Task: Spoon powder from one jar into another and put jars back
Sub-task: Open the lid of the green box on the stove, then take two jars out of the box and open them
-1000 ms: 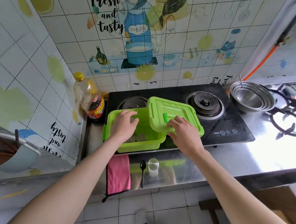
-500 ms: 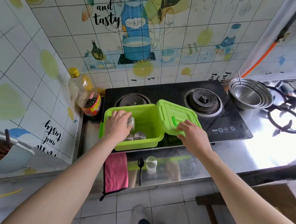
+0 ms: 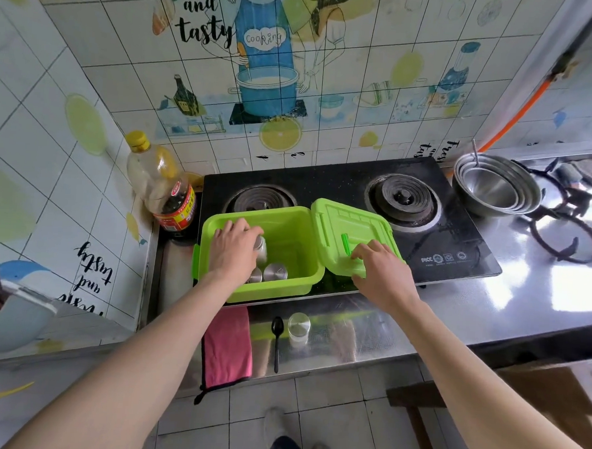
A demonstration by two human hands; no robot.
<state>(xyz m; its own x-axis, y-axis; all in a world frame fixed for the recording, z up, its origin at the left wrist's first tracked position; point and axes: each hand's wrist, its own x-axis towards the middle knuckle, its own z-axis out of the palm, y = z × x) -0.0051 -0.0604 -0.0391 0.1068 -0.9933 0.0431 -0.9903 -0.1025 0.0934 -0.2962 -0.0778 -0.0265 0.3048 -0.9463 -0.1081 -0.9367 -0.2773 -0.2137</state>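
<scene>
A bright green plastic box stands open on the front of the black stove, its green lid swung over to the right. My left hand reaches inside the box and is closed round a small metal-capped jar. Two more jars with silver caps stand at the box's near side. My right hand rests on the lid's front edge and holds it down. On the steel counter in front lie a black spoon and a small clear jar with a silver cap.
A large oil bottle stands left of the stove by the tiled wall. Nested steel bowls sit at the right, with black burner grates beyond. A pink cloth hangs over the counter's front edge.
The lid went from half over the box to fully open on the right. My left hand moved from the box rim down inside and closed on a jar.
</scene>
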